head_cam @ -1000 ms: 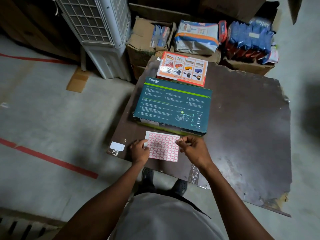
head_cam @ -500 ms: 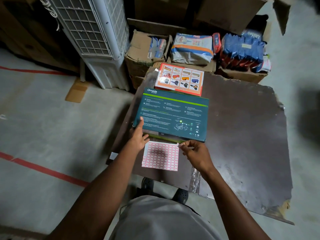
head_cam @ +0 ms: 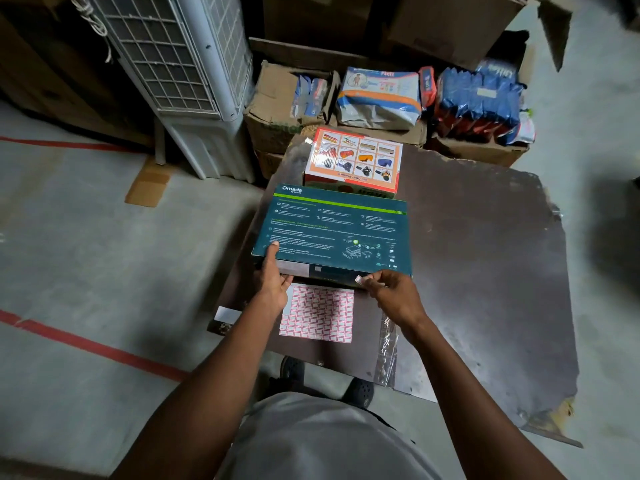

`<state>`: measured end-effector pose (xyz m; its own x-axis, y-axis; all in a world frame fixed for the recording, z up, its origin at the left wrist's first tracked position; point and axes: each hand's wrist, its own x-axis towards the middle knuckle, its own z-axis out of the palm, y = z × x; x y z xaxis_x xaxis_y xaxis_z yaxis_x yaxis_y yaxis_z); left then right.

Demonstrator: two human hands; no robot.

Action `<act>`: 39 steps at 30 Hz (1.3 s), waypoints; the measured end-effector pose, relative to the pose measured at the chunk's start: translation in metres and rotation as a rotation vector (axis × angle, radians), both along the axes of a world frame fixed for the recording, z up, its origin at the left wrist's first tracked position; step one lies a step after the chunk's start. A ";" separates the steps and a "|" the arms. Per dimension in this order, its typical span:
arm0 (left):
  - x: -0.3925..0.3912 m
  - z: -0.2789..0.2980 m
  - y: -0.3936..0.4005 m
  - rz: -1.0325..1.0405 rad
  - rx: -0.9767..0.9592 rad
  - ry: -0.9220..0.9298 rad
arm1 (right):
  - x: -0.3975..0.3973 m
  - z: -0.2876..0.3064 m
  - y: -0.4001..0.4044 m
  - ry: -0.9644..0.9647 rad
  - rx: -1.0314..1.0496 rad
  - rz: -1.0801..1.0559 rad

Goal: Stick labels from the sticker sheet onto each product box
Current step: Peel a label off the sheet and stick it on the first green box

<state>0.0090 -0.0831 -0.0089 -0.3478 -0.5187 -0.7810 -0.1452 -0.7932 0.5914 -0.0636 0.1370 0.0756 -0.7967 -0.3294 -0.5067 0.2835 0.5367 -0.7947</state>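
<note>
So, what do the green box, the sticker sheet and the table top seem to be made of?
Green box: probably printed cardboard with a matte finish, given its sharp folded edges. Sticker sheet: thin paper, lying flat, with red-bordered labels. Table top: likely a dark laminated wood board; it has a dull sheen and a chipped corner.

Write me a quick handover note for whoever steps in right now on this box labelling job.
Left hand: gripping the near-left corner of the teal box, thumb on top, near edge seemingly tipped up.
Right hand: pinching a peeled label at the box's near edge, not yet stuck.
Sticker sheet: flat on the board, just in front of the teal box.
Orange box: behind the teal box; no label visible on it.
Left: press this label on, then label the orange box.
</note>
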 end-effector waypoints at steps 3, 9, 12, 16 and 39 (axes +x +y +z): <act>0.007 0.009 0.003 0.018 0.016 0.095 | -0.002 0.001 0.000 0.003 -0.022 -0.005; 0.024 0.028 0.013 0.226 -0.076 0.102 | -0.009 0.012 0.005 0.042 -0.090 -0.041; 0.035 0.046 0.018 0.254 -0.231 0.118 | -0.013 0.025 0.007 0.056 -0.132 -0.051; 0.045 0.073 0.022 0.221 -0.395 0.200 | -0.020 0.045 0.007 0.087 -0.183 -0.022; 0.019 0.145 0.046 -0.442 -1.228 0.381 | -0.021 0.119 -0.011 0.825 -0.258 0.273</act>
<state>0.0279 -0.0371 0.1358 -0.7534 -0.5946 0.2808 0.0817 0.3390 0.9372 -0.0846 0.1255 0.1947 -0.7518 -0.5841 0.3060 -0.5401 0.2792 -0.7940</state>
